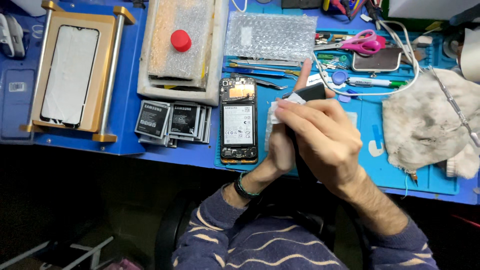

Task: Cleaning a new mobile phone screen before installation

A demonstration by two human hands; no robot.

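- left hand [281,145]: gripping black phone cover [307,92] from behind, mostly hidden by the right; one finger upright past the top edge.
- right hand [325,132]: fingers closed over white wipe [282,107], pressed on the cover; wipe mostly hidden.
- cover: held edge-on above blue mat [390,170], only its top visible.
- opened phone [239,120]: flat on mat, just left of hands (battery exposed).
- stack of batteries [172,122]: beside it.
- grey rag [430,122]: right, cut off.
- below the bench edge: dark, indistinct.
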